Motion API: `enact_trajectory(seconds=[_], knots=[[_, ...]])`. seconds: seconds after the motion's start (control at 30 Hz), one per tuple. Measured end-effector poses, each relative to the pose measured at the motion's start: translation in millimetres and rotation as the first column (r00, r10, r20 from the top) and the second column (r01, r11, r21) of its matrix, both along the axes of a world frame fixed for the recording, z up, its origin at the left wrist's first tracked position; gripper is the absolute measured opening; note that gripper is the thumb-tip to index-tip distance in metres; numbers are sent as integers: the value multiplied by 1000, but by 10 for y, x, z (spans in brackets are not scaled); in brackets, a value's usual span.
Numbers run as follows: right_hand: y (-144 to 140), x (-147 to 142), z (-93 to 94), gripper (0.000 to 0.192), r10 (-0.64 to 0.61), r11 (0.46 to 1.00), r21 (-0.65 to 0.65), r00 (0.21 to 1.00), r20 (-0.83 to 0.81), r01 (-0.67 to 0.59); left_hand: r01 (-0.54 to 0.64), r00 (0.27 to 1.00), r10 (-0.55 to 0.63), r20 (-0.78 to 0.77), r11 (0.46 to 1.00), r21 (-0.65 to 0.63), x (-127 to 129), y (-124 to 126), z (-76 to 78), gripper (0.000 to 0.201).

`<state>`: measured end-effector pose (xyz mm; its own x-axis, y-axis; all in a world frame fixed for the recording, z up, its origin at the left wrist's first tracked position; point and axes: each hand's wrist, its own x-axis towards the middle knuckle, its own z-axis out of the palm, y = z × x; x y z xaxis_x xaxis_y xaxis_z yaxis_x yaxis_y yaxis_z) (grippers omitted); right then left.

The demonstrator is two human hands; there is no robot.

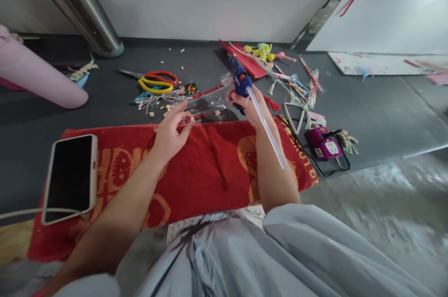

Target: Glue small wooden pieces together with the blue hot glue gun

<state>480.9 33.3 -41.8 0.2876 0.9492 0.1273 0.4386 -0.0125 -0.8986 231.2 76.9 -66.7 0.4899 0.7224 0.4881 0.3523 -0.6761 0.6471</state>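
My right hand (pixel 251 103) is wrapped round a blue glue gun (pixel 241 80), with a long clear glue stick (pixel 268 131) jutting from its back end towards me. The gun's nozzle points away, over a red sheet (pixel 250 61). Over the far edge of the red towel (pixel 206 166), my left hand (pixel 173 129) pinches a small beige piece (pixel 192 119) between thumb and fingertip. Clear plastic strips with red parts (pixel 210 89) lie just beyond it. Several more tiny beige bits (pixel 151 114) and a bundle of white strings (pixel 161 98) are close by.
Scissors (pixel 157 81) with red and yellow handles lie behind the left hand. A phone (pixel 70 178) with a cable rests on the towel's left. At right are a purple box (pixel 324 143) with black cord and decorated sticks (pixel 311 82). A metal post (pixel 84 12) stands back left.
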Motion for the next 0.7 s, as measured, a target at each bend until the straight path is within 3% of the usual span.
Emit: enact_trajectory(seconds=[0.13,0.43,0.7], knots=[[24,41,-15,54,-76,997,10,997,33,76,8,1000,-8,-7,1000,2,-3,-1,1,14],[94,229,-155,47,-194,972,107,972,-134,209,2,1000,-2,-14,1000,1,1,2,-9,17],[129,238,-155,34,-251,937,115,867,-432,329,-1,999,-1,-54,999,-38,-4,-21,38,19]])
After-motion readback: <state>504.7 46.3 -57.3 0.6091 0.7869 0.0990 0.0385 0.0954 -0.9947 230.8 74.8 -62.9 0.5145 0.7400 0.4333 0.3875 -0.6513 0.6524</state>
